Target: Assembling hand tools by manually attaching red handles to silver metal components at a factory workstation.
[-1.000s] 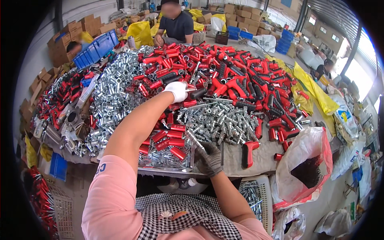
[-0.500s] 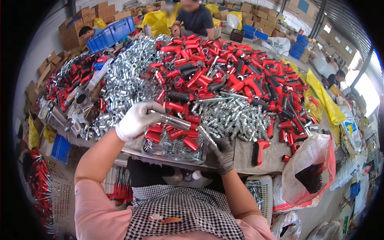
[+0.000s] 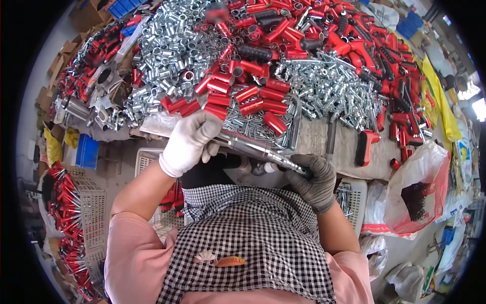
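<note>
My left hand (image 3: 191, 142), in a white glove, grips one end of a shiny metal tube (image 3: 245, 145), its fingers wrapped round it. My right hand (image 3: 316, 183), in a dark grey glove, pinches the far end of a thin silver rod (image 3: 287, 162). Rod and tube lie in one slanting line and meet between my hands, above the table's front edge. How deep the rod sits in the tube, I cannot tell. Just beyond them is a clear tray (image 3: 295, 124) of small metal pins with several red sleeves (image 3: 251, 106) on top.
Heaps of silver sleeves (image 3: 164, 55), metal fittings (image 3: 329, 83) and red tool handles (image 3: 362, 50) cover the table. At the right stands an open white sack (image 3: 395, 192) with dark contents. Plastic crates (image 3: 91, 213) of red-handled parts sit below on the left.
My view has tilted down. The tube and rod, apart before, now meet end to end. Both hands have come back from the heap toward my body.
</note>
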`<state>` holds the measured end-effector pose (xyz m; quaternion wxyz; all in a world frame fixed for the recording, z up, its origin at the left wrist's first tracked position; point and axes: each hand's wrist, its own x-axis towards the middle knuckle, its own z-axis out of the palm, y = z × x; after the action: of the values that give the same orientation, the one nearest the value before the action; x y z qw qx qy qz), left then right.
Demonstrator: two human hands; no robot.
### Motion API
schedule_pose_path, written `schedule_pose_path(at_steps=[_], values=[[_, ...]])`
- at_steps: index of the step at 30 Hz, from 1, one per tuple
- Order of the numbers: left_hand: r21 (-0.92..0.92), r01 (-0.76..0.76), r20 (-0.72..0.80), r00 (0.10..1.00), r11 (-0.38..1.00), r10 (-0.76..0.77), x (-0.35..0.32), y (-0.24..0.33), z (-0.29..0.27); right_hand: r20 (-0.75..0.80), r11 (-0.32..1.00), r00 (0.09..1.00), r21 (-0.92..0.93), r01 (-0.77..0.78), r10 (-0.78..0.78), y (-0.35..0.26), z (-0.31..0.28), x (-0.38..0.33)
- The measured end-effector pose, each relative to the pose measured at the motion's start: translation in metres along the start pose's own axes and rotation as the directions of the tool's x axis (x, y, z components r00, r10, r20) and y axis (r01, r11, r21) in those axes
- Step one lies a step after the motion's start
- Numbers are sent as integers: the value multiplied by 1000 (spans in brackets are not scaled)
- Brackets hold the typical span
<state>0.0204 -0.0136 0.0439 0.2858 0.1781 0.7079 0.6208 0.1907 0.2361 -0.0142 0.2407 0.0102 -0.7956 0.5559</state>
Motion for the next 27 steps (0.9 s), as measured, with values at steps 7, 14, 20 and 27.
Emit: schedule_pose_path(at_steps=[7,14,20,27], values=[[265,-295,424,891,918,164,-11,5,14,140,996,990,-89,15,-3,-20,6,-17],[261,-549,461,794,794,397,-25,-15,39,246,985,954,-48,-165,172,-25,30,-18],[185,-546,433,792,817,431,-17,-30,40,496,986,852,-56,-158,165,-24,28,-8],[810,-569,428,740,143,519,44,-21,8,269,963,925,-105,-249,269,-7,19,-13]])
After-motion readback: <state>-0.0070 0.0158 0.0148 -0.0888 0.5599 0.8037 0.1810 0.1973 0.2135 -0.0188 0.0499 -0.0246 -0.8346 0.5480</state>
